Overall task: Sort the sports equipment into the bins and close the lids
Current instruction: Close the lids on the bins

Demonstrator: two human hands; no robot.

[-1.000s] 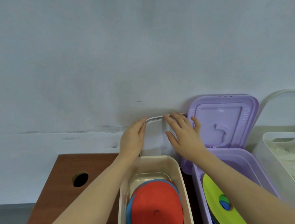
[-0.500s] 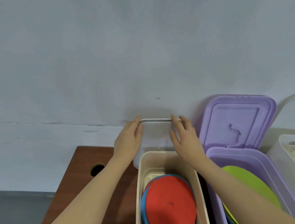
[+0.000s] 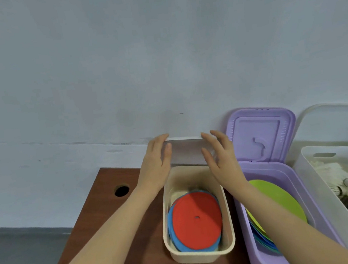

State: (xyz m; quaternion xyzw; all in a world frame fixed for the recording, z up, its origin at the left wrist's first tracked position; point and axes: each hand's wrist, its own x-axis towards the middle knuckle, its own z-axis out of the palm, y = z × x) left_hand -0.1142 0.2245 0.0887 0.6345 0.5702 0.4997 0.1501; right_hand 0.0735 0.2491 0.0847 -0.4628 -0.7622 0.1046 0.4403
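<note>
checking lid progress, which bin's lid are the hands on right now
The cream bin with the red disc: both hands hold its clear lid. The purple bin's lid leans open untouched.

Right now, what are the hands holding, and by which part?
Both hands hold the translucent white lid of the cream plastic bin: left hand on its left edge, right hand on its right edge.
</note>
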